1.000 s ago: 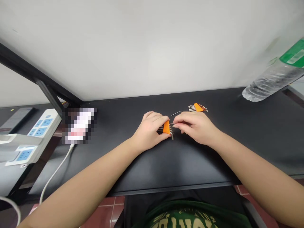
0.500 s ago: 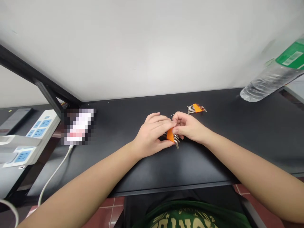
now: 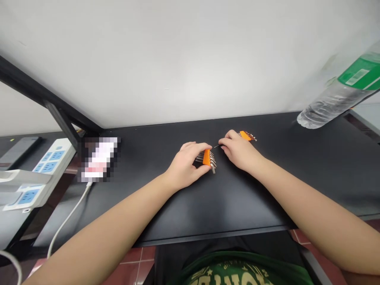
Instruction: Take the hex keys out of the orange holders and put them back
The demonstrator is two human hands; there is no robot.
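Your left hand (image 3: 185, 164) pinches the orange plastic holder (image 3: 207, 157) of bent silver metal keys (image 3: 213, 170) mid-frame, probably to steady it; your right hand (image 3: 237, 150), fingers narrow, meets a thin dark rod (image 3: 217, 146), grip unclear.

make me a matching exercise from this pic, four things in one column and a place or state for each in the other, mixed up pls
Column one
1. left hand
2. power strip
3. plastic bottle
4. right hand

Column two
A. at the right of the picture, with a green label
B. at a thin metal key
C. gripping an orange key holder
D. at the left of the picture, white and blue

Right pairs: 1-C, 2-D, 3-A, 4-B
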